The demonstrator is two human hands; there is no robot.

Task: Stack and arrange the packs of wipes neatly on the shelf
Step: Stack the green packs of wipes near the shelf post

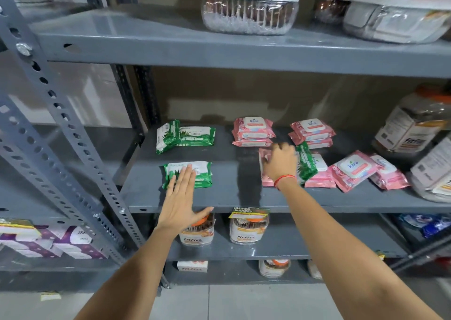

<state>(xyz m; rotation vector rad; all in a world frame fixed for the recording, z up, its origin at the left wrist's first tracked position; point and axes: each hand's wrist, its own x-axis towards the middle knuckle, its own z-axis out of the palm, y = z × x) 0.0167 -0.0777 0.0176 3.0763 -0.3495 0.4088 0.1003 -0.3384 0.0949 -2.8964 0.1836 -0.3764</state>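
Head view
Shelf: grey metal shelf (185, 199), middle level of a bolted rack; the wipes lie on it.
Green packs, rear left: two green wipe packs (186, 135) with a leaf print, one tilted against the other; brand lettering too small to read.
Green pack, front left: single green pack (202, 174), flat, near the front edge.
Left hand: left hand (181, 197) flat, fingers spread apart, fingertips resting on the front green pack; it clasps nothing.
Pink stacks, rear centre: two short stacks of pink packs, left stack (252, 132) and right stack (311, 132); the white lid labels read "kara".
Right hand: right hand (280, 164) with a red thread at the wrist, fingers curled onto a pink pack (264, 171) standing on edge; whether the grip is closed cannot be told.
Loose heap, right: one green pack on edge (306, 164) just beside the hand, then pink "kara" packs (353, 169) lying askew and overlapping.
Jars, upper level: clear jar (250, 14) labelled "ORANGE FLAVOUR".
Jars, lower level: two jars (249, 230) marked "fitfizz"; a tag reads "SUPER MARKET".
Jar, far right: large jar (412, 127) also marked "fitfizz".
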